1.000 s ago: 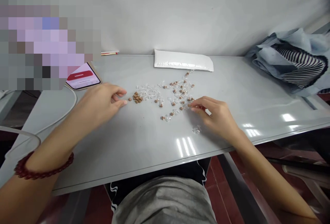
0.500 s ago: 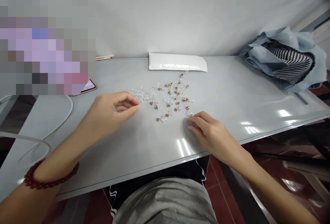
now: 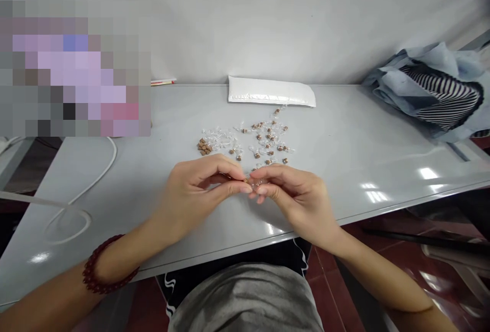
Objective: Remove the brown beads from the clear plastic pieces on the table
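Tiny clear vial (image 3: 255, 183) w/ a small brown cork (image 3: 247, 181) at its mouth sits pinched between both hands, just above the near-centre of the grey table (image 3: 344, 133), right in front of the person; the piece is so small that only a glint of clear plastic/glass & a brown speck show; can't tell if the cork is seated or only at the mouth. Left hand (image 3: 199, 189) is closed in a fingertip pinch on the cork end; right hand (image 3: 294, 194) is pinched on the vial body, other fingers curled under. Change vs a sec ago: hands were apart then, left at the loose cork pile (image 3: 204, 146), right picking among the scattered vials; now both are drawn back toward the body & meet fingertip to fingertip; reads, as a judgement, like a cork taken by the left & a vial by the right being brought together, i.e. pick-up done, joining in hand. Behind the hands: scatter of corked vials (image 3: 268, 141) mid-table, a few uncorked clear ones (image 3: 216, 135) to their left, beside the cork pile. Further out: white padded envelope (image 3: 271, 92) by the wall; white cable (image 3: 95, 179) looping at left; bead bracelet (image 3: 101, 271) on the left wrist; blue & striped cloth (image 3: 432, 92) at far right; pixelated area upper left, unreadable.
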Tool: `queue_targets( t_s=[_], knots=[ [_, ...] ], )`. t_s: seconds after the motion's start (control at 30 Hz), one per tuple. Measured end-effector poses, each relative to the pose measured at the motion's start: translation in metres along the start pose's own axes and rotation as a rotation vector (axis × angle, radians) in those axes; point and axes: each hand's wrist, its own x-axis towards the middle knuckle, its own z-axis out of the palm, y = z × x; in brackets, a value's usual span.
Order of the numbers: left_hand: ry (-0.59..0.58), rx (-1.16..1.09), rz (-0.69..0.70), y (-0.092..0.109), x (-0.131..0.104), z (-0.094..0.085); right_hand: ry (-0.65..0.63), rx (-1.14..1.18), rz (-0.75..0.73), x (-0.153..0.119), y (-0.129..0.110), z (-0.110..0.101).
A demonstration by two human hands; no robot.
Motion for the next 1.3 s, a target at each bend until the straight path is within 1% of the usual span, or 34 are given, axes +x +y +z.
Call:
queue_targets(
  t_s=[0.07,0.17,0.27,0.37,0.4,0.47,0.5,0.53,0.6,0.67,0.7,0.77,0.83,0.9,0.93,1.0,1.1,1.17,1.2,1.23,1.3],
  knots=[
    [0.015,0.016,0.057,-0.001,-0.001,-0.001,0.022,0.161,0.105,0.001,0.0,0.005],
    [0.013,0.064,0.125,-0.003,-0.002,-0.001,0.021,0.278,0.19,0.002,0.0,0.007],
    [0.009,0.129,0.191,-0.006,-0.007,0.003,0.021,0.325,0.228,0.002,0.0,0.008],
    [0.058,0.26,0.29,-0.01,-0.015,0.008,0.039,0.385,0.303,0.0,0.001,0.011],
    [0.058,0.312,0.328,-0.011,-0.017,0.009,0.042,0.4,0.324,0.0,0.001,0.011],
    [0.02,0.396,0.39,-0.014,-0.018,0.009,0.045,0.366,0.331,0.0,0.001,0.007],
    [-0.002,0.437,0.398,-0.015,-0.016,0.007,0.049,0.293,0.312,0.0,0.002,0.002],
    [-0.011,0.484,0.379,-0.016,-0.013,0.003,0.058,0.174,0.275,0.0,0.004,-0.004],
    [0.02,0.599,0.266,-0.019,-0.003,-0.01,0.095,-0.152,0.155,0.0,0.01,-0.021],
    [0.078,0.73,0.045,-0.021,0.01,-0.03,0.131,-0.457,0.01,0.001,0.02,-0.039],
    [0.074,0.797,-0.075,-0.022,0.017,-0.04,0.113,-0.551,-0.035,0.002,0.026,-0.048],
    [0.066,0.904,-0.271,-0.022,0.027,-0.057,0.076,-0.659,-0.115,0.008,0.034,-0.06],
    [0.028,0.942,-0.388,-0.022,0.034,-0.066,0.041,-0.714,-0.188,0.02,0.035,-0.064],
    [-0.008,0.938,-0.415,-0.022,0.035,-0.067,-0.02,-0.753,-0.241,0.041,0.031,-0.06],
    [-0.022,0.933,-0.408,-0.022,0.035,-0.065,-0.076,-0.767,-0.247,0.054,0.027,-0.055],
    [-0.046,0.93,-0.392,-0.023,0.034,-0.059,-0.225,-0.826,-0.183,0.081,0.02,-0.041],
    [-0.064,0.94,-0.395,-0.027,0.032,-0.05,-0.428,-0.964,-0.025,0.116,0.015,-0.018],
    [-0.063,0.95,-0.395,-0.029,0.031,-0.046,-0.543,-1.027,0.061,0.128,0.016,-0.007],
    [-0.063,0.959,-0.393,-0.03,0.031,-0.044,-0.581,-1.043,0.086,0.13,0.018,-0.003],
    [-0.067,0.97,-0.391,-0.031,0.031,-0.044,-0.605,-1.05,0.1,0.131,0.021,-0.002],
    [-0.079,0.997,-0.385,-0.031,0.031,-0.045,-0.611,-1.034,0.094,0.128,0.026,-0.002]
  ],
)
